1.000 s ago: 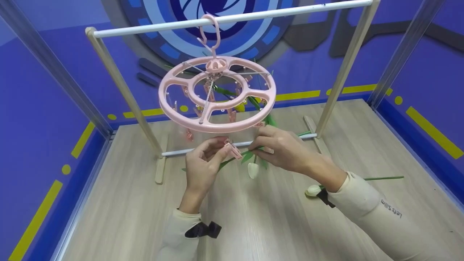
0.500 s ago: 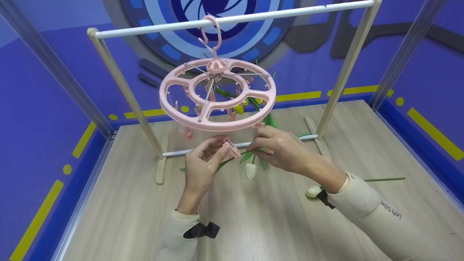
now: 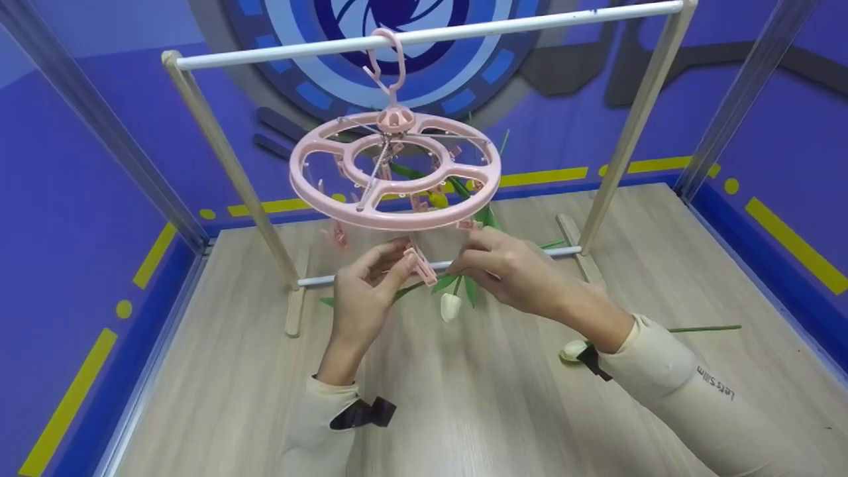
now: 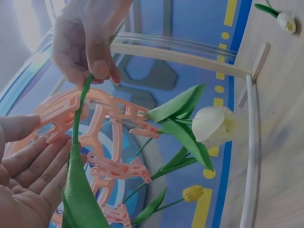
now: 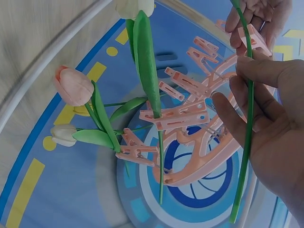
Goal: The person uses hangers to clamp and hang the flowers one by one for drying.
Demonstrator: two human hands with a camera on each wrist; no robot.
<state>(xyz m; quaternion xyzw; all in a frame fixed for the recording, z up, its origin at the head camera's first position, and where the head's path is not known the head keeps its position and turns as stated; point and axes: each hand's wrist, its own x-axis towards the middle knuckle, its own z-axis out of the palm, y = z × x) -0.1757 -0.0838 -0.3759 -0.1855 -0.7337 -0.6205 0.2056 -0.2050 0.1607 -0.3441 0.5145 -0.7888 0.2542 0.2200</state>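
Observation:
My left hand (image 3: 364, 285) pinches a pink clothespin (image 3: 422, 266) that hangs below the near rim of the pink round hanger (image 3: 397, 218). My right hand (image 3: 510, 265) pinches the green stem (image 4: 78, 118) of an artificial flower. The stem passes close beside the clothespin, and a long leaf (image 4: 83, 194) extends from it; its bloom is not seen. Whether the clothespin's jaws are spread, I cannot tell. A white tulip (image 3: 451, 308) hangs head down from another clip on the hanger, close to my right hand.
The hanger hooks over a white rod (image 3: 530, 24) on a wooden frame (image 3: 225, 165). A pink tulip (image 5: 74, 86) and a yellow tulip (image 4: 193, 193) also hang from clips. Another white tulip (image 3: 571, 351) lies on the table by my right sleeve.
My left hand has shifted slightly left and up with the clothespin. The hanger has tilted a little, its near rim higher. The hanging white tulip has moved left.

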